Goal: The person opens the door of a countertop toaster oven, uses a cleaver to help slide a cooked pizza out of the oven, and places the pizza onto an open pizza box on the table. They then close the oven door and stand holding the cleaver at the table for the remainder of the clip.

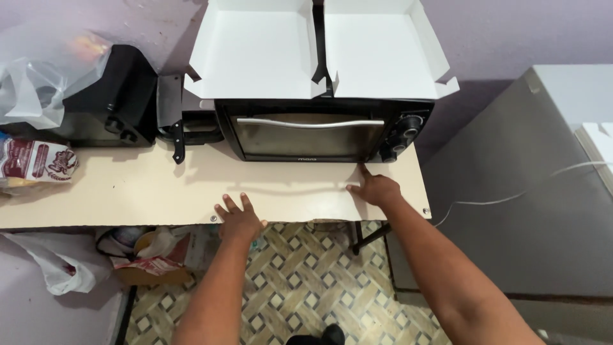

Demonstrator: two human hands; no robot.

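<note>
Cream laminate forms the tabletop [128,191], on whose front part both hands are laid, nothing being gripped by either. The left hand [240,217] is spread flat near the front edge, fingers open and pointing towards the black toaster oven [322,131]. The right hand [377,190] is rested closer in, its forefinger stretched out to just short of the oven's lower right corner, the other fingers loosely curled. The oven is set beyond both hands, its long axis running left to right along the wall, its door shut; the right hand is the nearer to it. An opened white cardboard box [319,48] is laid on top of the oven. A black-handled knife [177,142] lies just left of it
</note>
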